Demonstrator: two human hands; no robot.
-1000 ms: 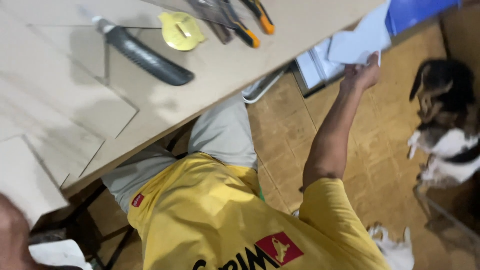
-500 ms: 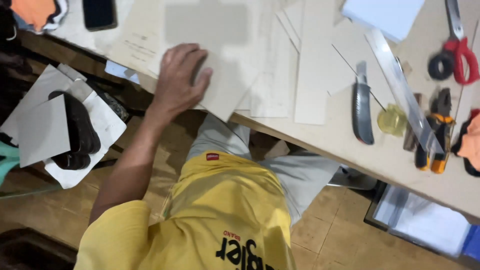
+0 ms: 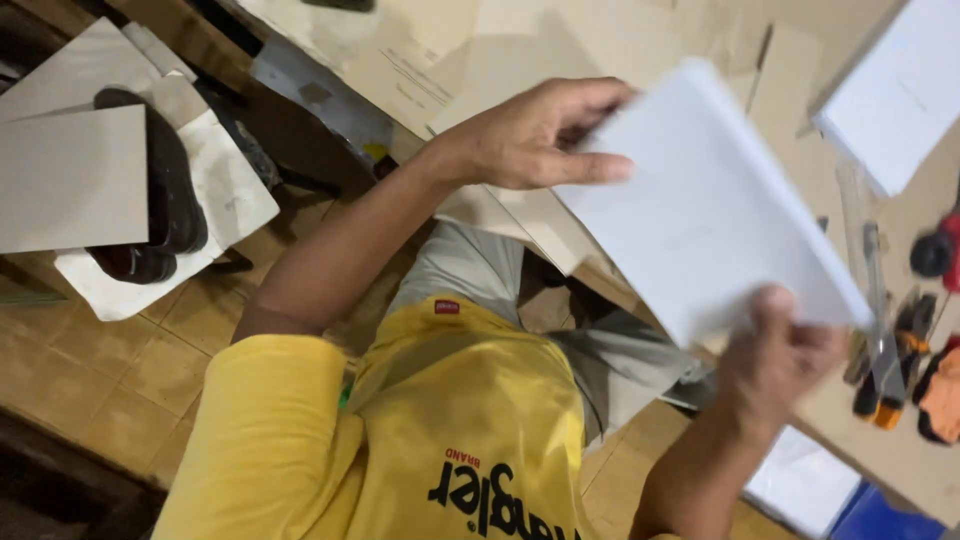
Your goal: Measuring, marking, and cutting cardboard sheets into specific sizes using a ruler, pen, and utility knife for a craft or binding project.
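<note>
Setting: wooden worktable (image 3: 640, 40) strewn with tan card pieces, seen from above; tiled floor (image 3: 120, 370) beneath, with the person's yellow shirt (image 3: 440, 430) filling the lower centre.
Held thing: one stack of white sheets (image 3: 700, 210), blurred, lifted just above the table edge; how many sheets it holds cannot be told.
Long axis: runs from about 11 o'clock down to 5 o'clock across the view.
Left hand (image 3: 530, 135): at the stack's 10 o'clock end, fingers curled over its upper-left edge, thumb laid flat along the near side; closed on the sheets.
Right hand (image 3: 785, 350): at the 5 o'clock corner, thumb on top and fingers hidden beneath; pinching that corner.
Key relation: both hands touch the stack at opposite ends of its long axis, so neither is nearer; the stack's body lies toward 4 o'clock from the left fingers and toward 11 o'clock from the right.
Other white paper: one separate pile (image 3: 890, 110) at 2 o'clock, well apart.
Hand tools: a cluster (image 3: 885, 370) at 4 o'clock, too blurred to count.
Floor items: one grey board (image 3: 70, 180) over one dark shoe (image 3: 170, 190) at 9 o'clock.
</note>
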